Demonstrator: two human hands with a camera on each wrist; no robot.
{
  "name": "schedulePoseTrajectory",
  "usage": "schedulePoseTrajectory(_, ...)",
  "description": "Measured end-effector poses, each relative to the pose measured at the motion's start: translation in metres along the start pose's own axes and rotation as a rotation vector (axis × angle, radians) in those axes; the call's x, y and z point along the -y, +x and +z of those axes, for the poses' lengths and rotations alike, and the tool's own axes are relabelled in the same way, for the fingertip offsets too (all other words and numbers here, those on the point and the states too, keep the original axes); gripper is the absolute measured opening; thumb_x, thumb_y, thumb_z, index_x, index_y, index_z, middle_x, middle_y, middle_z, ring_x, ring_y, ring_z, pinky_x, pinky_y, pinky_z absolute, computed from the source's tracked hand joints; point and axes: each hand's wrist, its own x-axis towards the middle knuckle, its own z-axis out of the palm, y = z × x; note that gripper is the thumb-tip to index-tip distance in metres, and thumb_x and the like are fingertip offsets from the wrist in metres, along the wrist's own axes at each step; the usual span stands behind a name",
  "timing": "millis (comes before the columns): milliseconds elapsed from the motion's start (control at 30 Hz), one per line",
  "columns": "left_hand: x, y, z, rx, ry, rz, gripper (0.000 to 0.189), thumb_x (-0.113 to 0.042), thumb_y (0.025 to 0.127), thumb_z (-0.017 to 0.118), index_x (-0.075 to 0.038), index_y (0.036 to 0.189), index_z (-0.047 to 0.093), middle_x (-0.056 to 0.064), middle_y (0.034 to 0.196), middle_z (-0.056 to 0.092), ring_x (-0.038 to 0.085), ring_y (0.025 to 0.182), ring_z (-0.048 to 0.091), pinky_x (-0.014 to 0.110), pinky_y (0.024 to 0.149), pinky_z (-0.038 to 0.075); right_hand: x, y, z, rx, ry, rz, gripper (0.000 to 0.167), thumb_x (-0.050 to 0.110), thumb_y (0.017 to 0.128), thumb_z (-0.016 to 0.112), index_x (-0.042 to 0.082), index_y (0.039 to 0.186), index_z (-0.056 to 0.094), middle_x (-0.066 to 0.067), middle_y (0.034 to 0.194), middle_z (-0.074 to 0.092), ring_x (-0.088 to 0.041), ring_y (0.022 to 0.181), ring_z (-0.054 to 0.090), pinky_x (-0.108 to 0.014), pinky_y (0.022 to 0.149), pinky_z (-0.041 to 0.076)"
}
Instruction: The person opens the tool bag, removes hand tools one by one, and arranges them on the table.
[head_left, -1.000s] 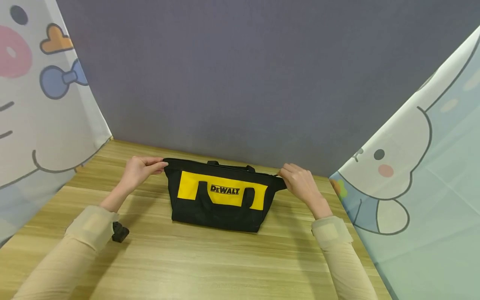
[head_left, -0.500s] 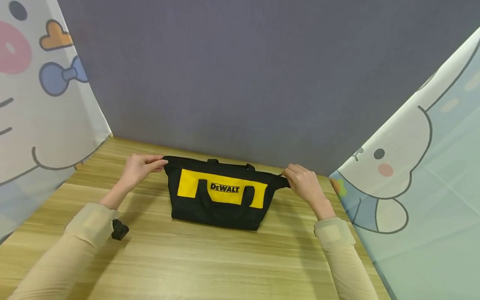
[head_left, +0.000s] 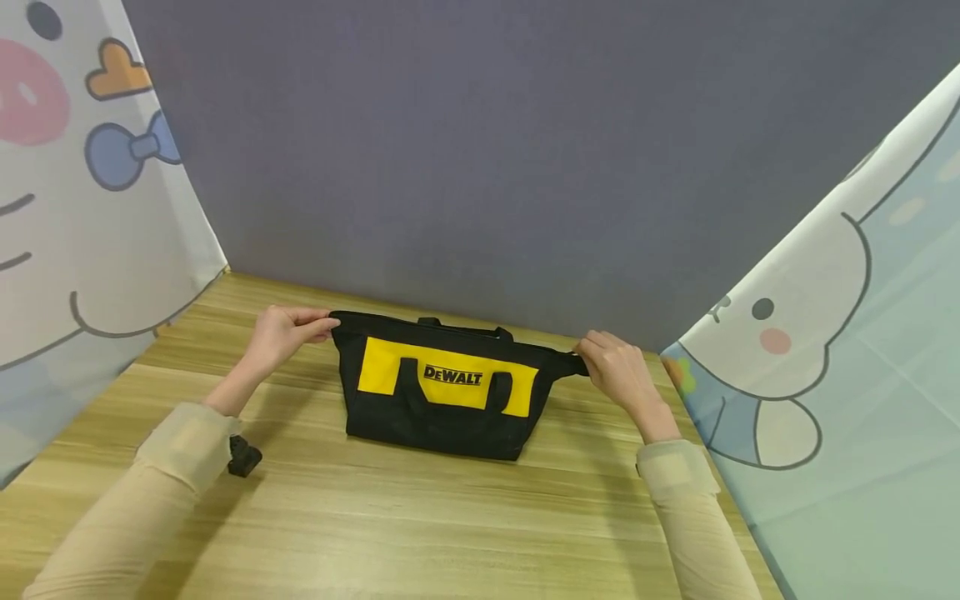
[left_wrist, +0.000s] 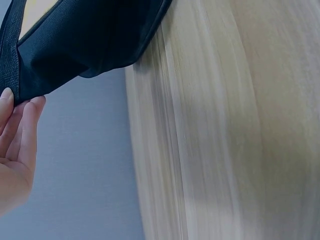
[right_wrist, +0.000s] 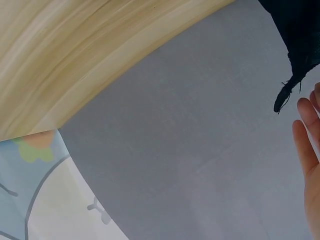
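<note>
A black and yellow DeWalt tool bag stands upright on the table, its zipped top running left to right. My left hand pinches the bag's top left corner between thumb and fingers; the left wrist view shows these fingertips on the black fabric. At the opposite end, my right hand has its fingers curled at the zipper, pinching the zipper pull, which the fingers mostly hide. The bag's right end tab sticks out below these fingers. In the right wrist view, the tab's frayed tip dangles beside the fingers.
The wood-grain table extends in front of the bag. Close behind it rises a grey wall panel. Printed cartoon sheets border both sides. A small black object shows beside the left sleeve.
My right hand has slid rightward along the bag's top toward its right end, with more of the end tab showing. The left hand stays at its corner and the bag keeps its place.
</note>
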Motion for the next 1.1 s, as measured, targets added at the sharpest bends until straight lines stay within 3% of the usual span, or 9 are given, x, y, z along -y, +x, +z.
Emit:
schedulePoseTrajectory(267,-0.001,0.000,0.000,0.005,-0.021,-0.011,0.041,-0.023,0.096,0.066,0.007,0.124,0.066,0.028,0.120,0.066,-0.005,0.077,0.072,0.018,0.070,0.058,-0.006,-0.009,-0.001,-0.013,-0.004,0.026,0.013,-0.004,0.082,0.075,0.008,0.081,0.071,-0.002,0.075,0.063,-0.019,0.062,0.059,-0.032,0.045,0.046)
schedulePoseTrajectory(567,0.000,-0.001,-0.001,0.015,-0.028,0.001,0.040,-0.022,0.096,0.066,0.007,0.124,0.066,0.029,0.119,0.066,0.000,0.079,0.074,0.014,0.069,0.057,-0.005,-0.011,0.000,-0.012,-0.001,0.025,0.014,-0.005,0.081,0.075,0.008,0.082,0.071,-0.003,0.076,0.065,-0.020,0.062,0.060,-0.032,0.047,0.047)
schedulePoseTrajectory(933,-0.001,0.000,0.002,0.010,-0.052,0.000,0.038,-0.019,0.095,0.067,0.008,0.122,0.066,0.030,0.116,0.068,-0.008,0.075,0.070,0.019,0.070,0.058,-0.011,-0.019,-0.004,-0.012,-0.014,0.034,0.014,-0.006,0.079,0.075,0.007,0.081,0.070,-0.003,0.075,0.064,-0.020,0.061,0.060,-0.034,0.047,0.047)
schedulePoseTrajectory(1100,-0.001,-0.001,0.002,0.002,-0.055,-0.006,0.039,-0.020,0.096,0.067,0.008,0.123,0.066,0.030,0.117,0.067,-0.012,0.073,0.068,0.015,0.069,0.057,-0.015,-0.025,-0.006,-0.009,-0.032,0.040,0.015,-0.008,0.077,0.075,0.006,0.082,0.070,-0.004,0.075,0.065,-0.020,0.060,0.059,-0.033,0.046,0.045)
